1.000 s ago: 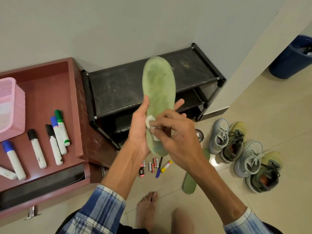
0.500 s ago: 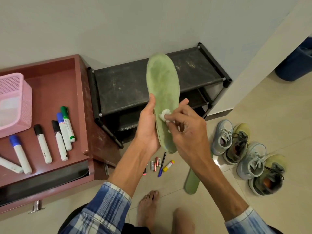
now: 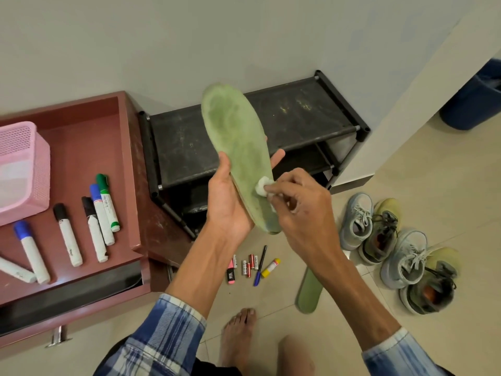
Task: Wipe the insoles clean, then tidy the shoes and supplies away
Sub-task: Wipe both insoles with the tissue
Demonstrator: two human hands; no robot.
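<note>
The green insole is matt, felt-like and smudged; white wad soft, fibrous; shoe rack dusty matt black; floor tiles glossy; pink basket perforated plastic.

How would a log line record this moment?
step: wiping | left hand: holds green insole | right hand: pinches white wad against it | second insole: on floor | shoes: on floor

I get a bright, even feed under soft, diffuse light whose source I cannot tell. The left hand, right hand and the insole they hold are sharp; the white wad at the right fingertips is nearly blown out. Right of the hands the glossy floor shows a pale sheen. Left of them the markers cast faint shadows. Beyond the hands, the lower shelves of the shoe rack sit dark. Far right, wall lines bow from the wide lens.
</note>
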